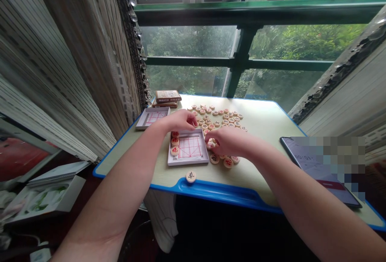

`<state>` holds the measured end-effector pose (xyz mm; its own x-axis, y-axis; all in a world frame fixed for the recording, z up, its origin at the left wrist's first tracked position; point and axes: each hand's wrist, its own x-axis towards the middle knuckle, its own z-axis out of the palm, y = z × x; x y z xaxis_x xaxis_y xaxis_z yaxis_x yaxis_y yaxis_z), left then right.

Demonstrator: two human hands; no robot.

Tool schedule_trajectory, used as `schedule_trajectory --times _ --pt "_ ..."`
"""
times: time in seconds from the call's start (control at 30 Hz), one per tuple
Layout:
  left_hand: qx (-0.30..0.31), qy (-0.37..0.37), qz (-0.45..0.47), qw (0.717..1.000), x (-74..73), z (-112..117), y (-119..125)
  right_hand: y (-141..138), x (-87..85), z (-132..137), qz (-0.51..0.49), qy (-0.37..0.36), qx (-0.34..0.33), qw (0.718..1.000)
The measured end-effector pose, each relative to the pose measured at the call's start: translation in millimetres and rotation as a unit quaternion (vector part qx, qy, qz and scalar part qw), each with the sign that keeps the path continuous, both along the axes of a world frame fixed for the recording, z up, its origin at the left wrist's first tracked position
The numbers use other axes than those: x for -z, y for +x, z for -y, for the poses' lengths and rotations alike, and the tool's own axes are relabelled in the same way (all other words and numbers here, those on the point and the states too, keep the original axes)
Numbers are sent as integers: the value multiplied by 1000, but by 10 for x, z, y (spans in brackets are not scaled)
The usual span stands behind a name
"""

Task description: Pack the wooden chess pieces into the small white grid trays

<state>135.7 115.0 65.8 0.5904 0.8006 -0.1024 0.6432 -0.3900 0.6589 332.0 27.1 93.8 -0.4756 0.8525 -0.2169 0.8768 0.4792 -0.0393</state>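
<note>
A small white box (188, 160) with a red grid lining lies on the table in front of me, with three round wooden chess pieces (174, 142) stacked along its left side. My left hand (180, 120) hovers over the box's far edge, fingers curled in a pinch at a piece. My right hand (224, 140) rests just right of the box, fingers curled over a piece (210, 144) among the loose ones. Several more wooden pieces (217, 117) lie scattered beyond the box. One piece (191, 176) sits alone in the blue front groove.
The box's lid (152, 117) lies at the back left, next to two stacked card boxes (167, 97). A dark phone (319, 169) lies at the right. The table (265, 123) has a blue rim and stands against a window; curtains hang on both sides.
</note>
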Motion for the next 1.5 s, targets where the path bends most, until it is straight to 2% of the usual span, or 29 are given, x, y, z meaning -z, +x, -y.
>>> schedule_trajectory --times 0.3,0.5,0.67,0.87,1.03,1.27,1.5 --pt "-14 -1 -10 1000 -35 44 14 79 -74 -58 -81 -21 10 996" --pt "-15 21 -18 1000 -35 49 30 68 4 -67 -32 -44 8 999" --pt "-19 73 -67 995 -70 81 45 40 25 -70 -49 -51 2 997" --pt "-7 80 -68 994 -90 102 61 53 -19 -81 -148 -36 25 988" --pt "12 94 -63 994 -84 106 70 -87 51 33 -253 -27 -32 967" --pt "22 90 -57 994 -45 73 64 -349 239 208 -218 93 -165 958" --pt "36 118 -81 989 -72 89 83 -300 267 127 -195 101 -158 963"
